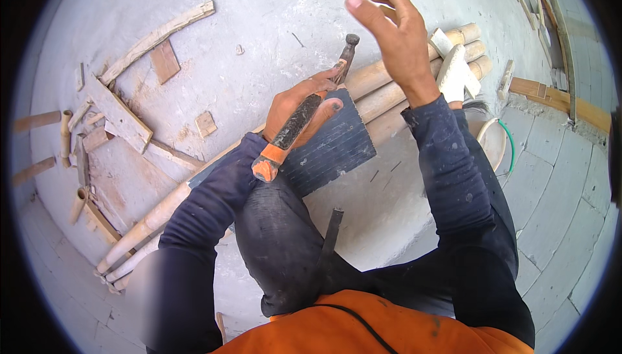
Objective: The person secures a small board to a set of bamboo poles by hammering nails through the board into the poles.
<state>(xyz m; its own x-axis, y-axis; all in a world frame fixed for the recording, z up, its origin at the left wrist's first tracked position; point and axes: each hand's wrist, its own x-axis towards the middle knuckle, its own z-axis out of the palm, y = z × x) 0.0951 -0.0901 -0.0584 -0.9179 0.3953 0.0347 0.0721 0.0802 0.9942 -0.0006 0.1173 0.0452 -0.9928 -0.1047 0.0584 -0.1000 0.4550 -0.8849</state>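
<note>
My left hand (pixel 285 108) is closed round a hammer (pixel 301 119) with an orange and black handle. The hammer lies slantwise, its dark metal head pointing away from me and the butt of its handle toward my left knee. Under that hand is a dark blue lined board (pixel 340 150), which lies over a bundle of bamboo poles (pixel 382 104). My right hand (pixel 398 36) is raised above the poles to the right of the hammer head, thumb and fingers apart and nothing in them.
Wood scraps (pixel 126 117) and short bamboo pieces (pixel 66 137) are strewn at the left. A white offcut (pixel 453 72) rests near the poles' right ends. A round container with a green rim (pixel 510 147) stands at the right. A dark bar (pixel 332 231) sticks up between my legs.
</note>
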